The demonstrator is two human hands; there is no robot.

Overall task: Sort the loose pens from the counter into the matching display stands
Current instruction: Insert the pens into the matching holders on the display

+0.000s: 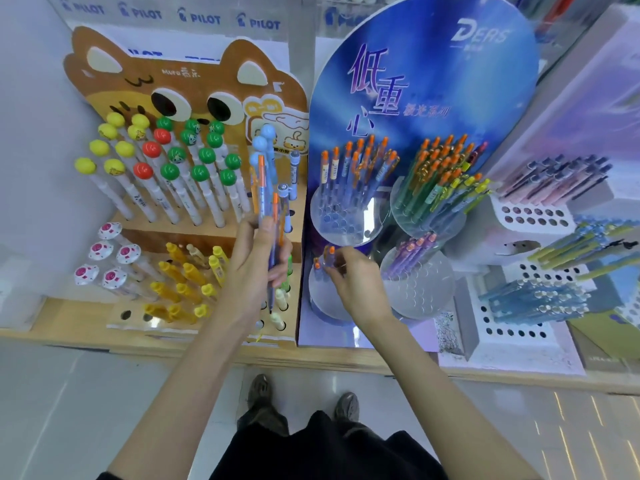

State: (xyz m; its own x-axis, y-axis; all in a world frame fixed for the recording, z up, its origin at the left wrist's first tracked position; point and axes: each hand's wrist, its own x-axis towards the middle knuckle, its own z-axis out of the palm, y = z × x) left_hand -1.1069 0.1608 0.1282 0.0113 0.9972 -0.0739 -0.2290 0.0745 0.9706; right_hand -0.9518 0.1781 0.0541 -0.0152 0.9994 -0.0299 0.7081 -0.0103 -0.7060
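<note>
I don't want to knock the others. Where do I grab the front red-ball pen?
Probably pinch the front red-ball pen on its white barrel under the ball, coming from above: it stands tilted in its hole, and yellow pens and green pens crowd its sides.

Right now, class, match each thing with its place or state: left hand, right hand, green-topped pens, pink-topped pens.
Things:
1 left hand
2 right hand
3 green-topped pens
4 pink-topped pens

Places or states:
A lower tier of the bear stand
B grips orange-capped pens
C upper tier of the bear stand
D pinches a purple pen at a clear holder of the blue stand

Pairs: 1-B, 2-D, 3-C, 4-A
</note>
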